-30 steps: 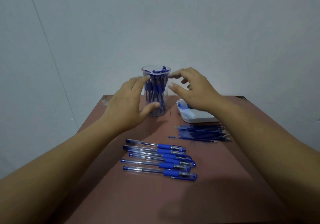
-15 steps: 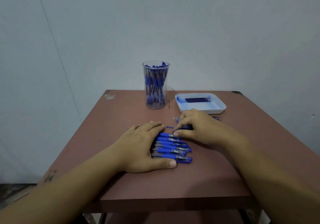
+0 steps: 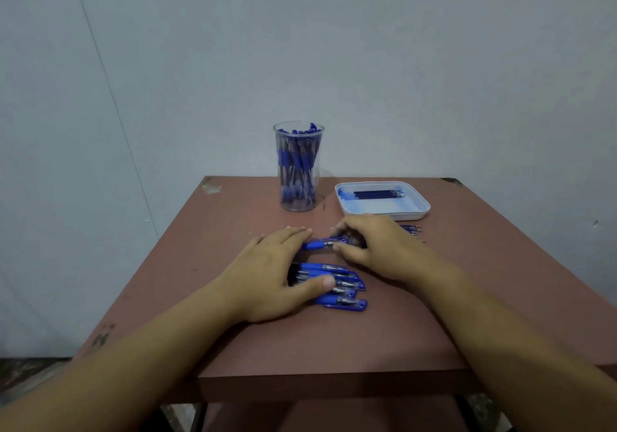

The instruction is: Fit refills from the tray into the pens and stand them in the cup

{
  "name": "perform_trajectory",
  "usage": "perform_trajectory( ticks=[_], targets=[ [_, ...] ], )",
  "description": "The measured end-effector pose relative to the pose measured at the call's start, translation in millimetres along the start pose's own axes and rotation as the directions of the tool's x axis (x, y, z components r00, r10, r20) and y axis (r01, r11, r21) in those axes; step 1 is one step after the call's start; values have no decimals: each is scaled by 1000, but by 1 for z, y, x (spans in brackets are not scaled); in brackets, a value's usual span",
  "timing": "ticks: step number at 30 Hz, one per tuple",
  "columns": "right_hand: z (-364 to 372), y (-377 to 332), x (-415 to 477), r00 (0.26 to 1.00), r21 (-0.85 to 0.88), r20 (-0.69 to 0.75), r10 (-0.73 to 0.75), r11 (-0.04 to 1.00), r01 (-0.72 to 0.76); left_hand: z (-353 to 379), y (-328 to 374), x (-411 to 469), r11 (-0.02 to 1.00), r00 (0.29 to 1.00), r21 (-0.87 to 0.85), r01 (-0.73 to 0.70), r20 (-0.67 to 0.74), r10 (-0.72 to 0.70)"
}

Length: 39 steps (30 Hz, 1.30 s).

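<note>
Head camera, looking down along both bare forearms. On the right hand (image 3: 377, 248) I see the fingers (image 3: 354, 228) curled, thumb and forefinger pinching one pen (image 3: 322, 243). That pen lies crosswise, low over the desk (image 3: 334, 341); I cannot tell whether it touches the surface. A blue section and a short clear stretch of its barrel show between the two hands.

The left hand (image 3: 270, 274) lies palm down, its fingers (image 3: 293, 233) straight and held together, the tips meeting the pinched pen's left end. Its thumb rests across a row of pens (image 3: 337, 286) just nearer to me. These lie side by side, touching, with blue grips and blue clipped caps pointing right; the left palm covers their clear barrels.

Beyond the right hand, a few loose refills (image 3: 412, 229) lie on the desk, thin and dark blue. Just behind them sits a white square tray (image 3: 417, 209) holding several more refills (image 3: 377, 194) laid crosswise. To its left stands a tall clear cup (image 3: 298, 204), crowded with upright blue pens.

The desk is reddish brown, set against a pale grey wall (image 3: 400, 64).
</note>
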State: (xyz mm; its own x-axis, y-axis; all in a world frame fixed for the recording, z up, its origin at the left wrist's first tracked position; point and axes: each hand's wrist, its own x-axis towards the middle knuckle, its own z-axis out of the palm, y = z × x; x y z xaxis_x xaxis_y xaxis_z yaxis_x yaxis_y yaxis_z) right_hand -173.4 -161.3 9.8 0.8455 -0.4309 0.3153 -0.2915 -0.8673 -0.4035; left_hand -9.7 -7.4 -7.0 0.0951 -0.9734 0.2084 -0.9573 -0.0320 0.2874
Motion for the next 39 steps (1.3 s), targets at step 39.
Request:
perform_trajectory(
  ticks=[39],
  targets=[
    [0, 14, 16, 955, 326, -285, -83, 928, 178, -6, -31, 35, 910, 947, -340, -238, -287, 141]
  ],
)
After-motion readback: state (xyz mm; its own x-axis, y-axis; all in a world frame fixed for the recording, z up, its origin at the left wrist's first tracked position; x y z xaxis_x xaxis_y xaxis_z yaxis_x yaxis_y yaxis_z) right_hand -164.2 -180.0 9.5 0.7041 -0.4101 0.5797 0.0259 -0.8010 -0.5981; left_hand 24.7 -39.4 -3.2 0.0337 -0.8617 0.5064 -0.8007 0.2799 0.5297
